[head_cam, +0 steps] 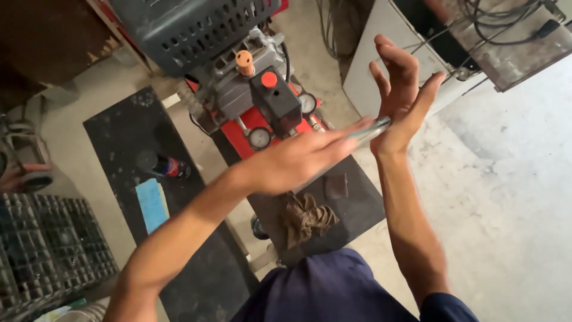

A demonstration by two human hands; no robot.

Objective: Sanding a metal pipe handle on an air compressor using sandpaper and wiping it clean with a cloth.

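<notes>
Grey concrete floor (512, 197), two black mats (119, 131) on it, blue sponge (151, 204) and spray can (164, 166) on the left mat, brown rag (307, 217) on the right mat, red air compressor (250, 89) behind

Your left hand (298, 161) and right hand (402, 98) meet up high, and the compressor (250, 83) crowds right in at eleven o'clock, its black switch box (277, 101) and gauges (260, 138) just beyond your left fingers. Below, the black mat (119, 149) carries a spray can (164, 166) and blue sponge (152, 204) at nine, a brown rag (307, 217) at six. The bare concrete floor (506, 191) at three to four is open. A white cabinet (381, 65) blocks one o'clock.
</notes>
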